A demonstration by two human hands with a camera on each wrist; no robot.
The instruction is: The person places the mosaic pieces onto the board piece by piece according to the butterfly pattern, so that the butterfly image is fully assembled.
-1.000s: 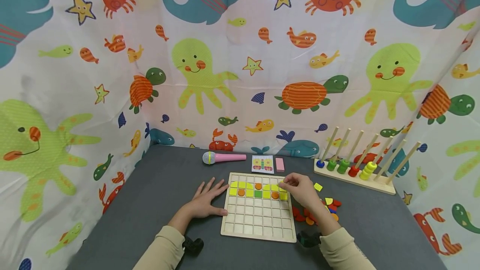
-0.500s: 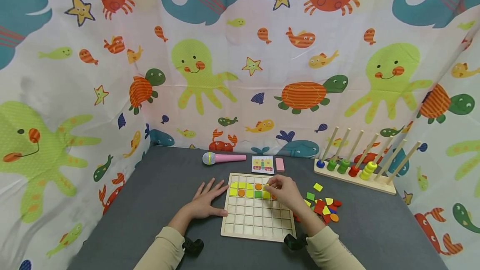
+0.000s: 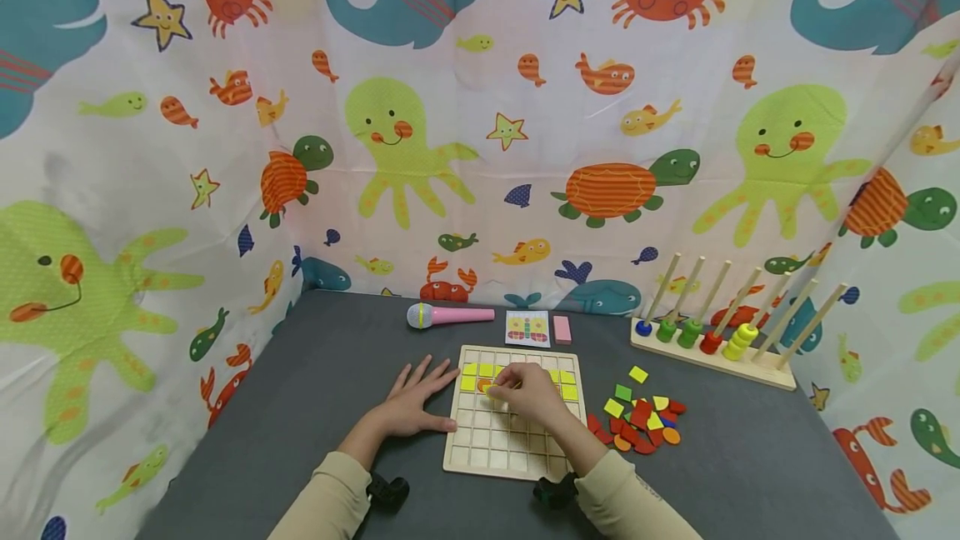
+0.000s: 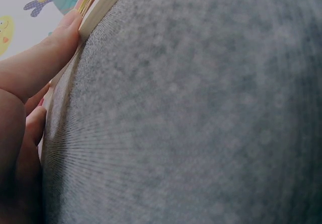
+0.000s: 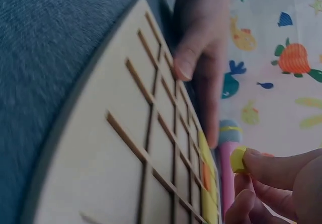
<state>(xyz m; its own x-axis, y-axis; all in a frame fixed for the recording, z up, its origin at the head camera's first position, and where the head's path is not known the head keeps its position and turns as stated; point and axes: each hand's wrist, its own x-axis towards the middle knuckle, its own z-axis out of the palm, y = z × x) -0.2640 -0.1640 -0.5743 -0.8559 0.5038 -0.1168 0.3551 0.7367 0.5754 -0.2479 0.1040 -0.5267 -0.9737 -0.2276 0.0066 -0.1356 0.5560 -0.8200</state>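
Observation:
My right hand (image 3: 531, 394) hovers over the upper part of a wooden grid board (image 3: 495, 458). Between thumb and fingertips it pinches a small yellow tile (image 5: 238, 160), clearest in the right wrist view. Flat on the table at the board's left side lies my left hand (image 3: 408, 407), fingers spread. Its thumb (image 4: 53, 45) touches the board's edge. Yellow tiles (image 3: 567, 384) and an orange one fill cells in the upper rows; my right hand covers the middle of those rows.
Loose red, yellow, green, blue and orange tiles (image 3: 641, 415) lie right of the board. Behind it are a pink microphone (image 3: 461, 316), a butterfly pattern card (image 3: 527, 329) and a pink block (image 3: 562, 330). A peg stand with rings (image 3: 712, 352) stands at the back right.
My right hand has moved left across the board, from its upper right corner to above the left-middle cells. My left hand has stayed where it was.

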